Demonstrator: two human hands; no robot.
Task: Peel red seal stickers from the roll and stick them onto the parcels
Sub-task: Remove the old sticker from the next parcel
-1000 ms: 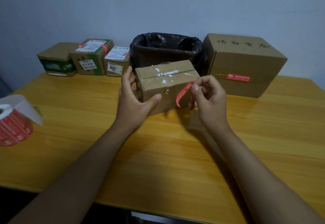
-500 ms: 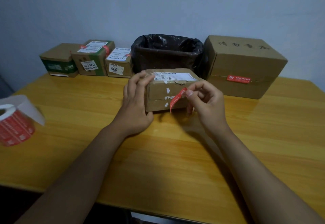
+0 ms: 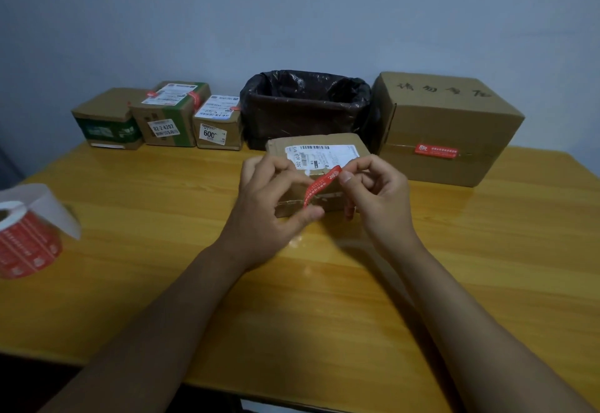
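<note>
Head view is showing both hands pinching a red seal sticker strip over a small brown cardboard parcel: left hand its lower end, right hand its upper. Behind, a black-lined cardboard bin is sitting open, contents unseen.

Black-lined bin: directly beyond the grip, against the wall, open top, liner folded over rim. Yellow wooden table: glossy surface extends under and around the grip on all sides. Wall: pale blue-grey, plain, behind everything.
</note>
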